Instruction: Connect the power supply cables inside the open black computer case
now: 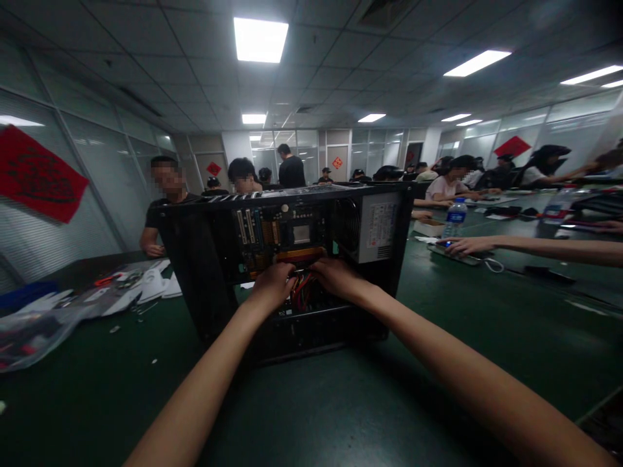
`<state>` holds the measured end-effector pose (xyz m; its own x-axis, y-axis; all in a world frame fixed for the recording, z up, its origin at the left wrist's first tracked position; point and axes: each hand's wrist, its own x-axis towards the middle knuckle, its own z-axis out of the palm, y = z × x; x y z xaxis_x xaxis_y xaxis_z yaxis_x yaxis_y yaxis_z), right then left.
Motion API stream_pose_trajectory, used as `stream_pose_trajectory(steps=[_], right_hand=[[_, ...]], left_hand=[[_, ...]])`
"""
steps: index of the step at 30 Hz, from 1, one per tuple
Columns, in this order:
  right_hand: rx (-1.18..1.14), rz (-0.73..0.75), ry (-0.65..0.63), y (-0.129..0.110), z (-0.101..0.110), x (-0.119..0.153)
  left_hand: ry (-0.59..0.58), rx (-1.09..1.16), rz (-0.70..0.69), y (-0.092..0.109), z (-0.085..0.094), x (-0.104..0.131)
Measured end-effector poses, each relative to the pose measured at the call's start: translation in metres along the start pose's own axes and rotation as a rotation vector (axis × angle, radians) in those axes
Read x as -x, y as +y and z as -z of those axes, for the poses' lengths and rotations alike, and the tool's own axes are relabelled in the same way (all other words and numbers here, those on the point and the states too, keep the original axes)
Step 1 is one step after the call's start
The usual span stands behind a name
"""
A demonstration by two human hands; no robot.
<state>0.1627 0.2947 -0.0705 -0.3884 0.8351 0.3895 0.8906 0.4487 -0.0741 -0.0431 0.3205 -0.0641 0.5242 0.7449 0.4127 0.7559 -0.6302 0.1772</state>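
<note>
An open black computer case (296,327) stands on the green table in front of me, its open side towards me. Inside are a motherboard (311,217) and, at the upper right, a grey power supply (377,227) next to a dark fan (346,224). Both my hands reach into the lower middle of the case, at a bundle of red, yellow and black cables (302,290). My left hand (273,285) has its fingers curled at the left of the bundle. Opposite it, my right hand (337,279) is bent inwards with its fingers closed. What the fingertips pinch is too dark and small to make out.
Plastic bags (34,331), papers and small parts lie on the table (146,402) at the left. To the right, another person's hand (470,246) rests on a small device beside a water bottle (455,217). Several people sit or stand farther back.
</note>
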Motion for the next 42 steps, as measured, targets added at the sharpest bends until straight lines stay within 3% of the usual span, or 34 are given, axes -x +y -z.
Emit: stream_pose_trajectory(steps=[7,13,20,42], right_hand=[[0.07,0.083,0.047,0.009,0.0,-0.01],[0.036,0.05,0.035,0.006,0.0,-0.009],[0.217,0.072,-0.115,0.002,-0.003,-0.014],[0.363,0.112,-0.19,-0.01,0.008,-0.011]], left_hand=[[-0.022,0.029,-0.051,-0.002,-0.006,-0.028],[-0.004,0.014,-0.018,-0.006,-0.01,-0.022],[-0.037,-0.033,0.027,-0.001,-0.012,-0.02],[-0.081,-0.084,0.043,0.006,-0.009,-0.018]])
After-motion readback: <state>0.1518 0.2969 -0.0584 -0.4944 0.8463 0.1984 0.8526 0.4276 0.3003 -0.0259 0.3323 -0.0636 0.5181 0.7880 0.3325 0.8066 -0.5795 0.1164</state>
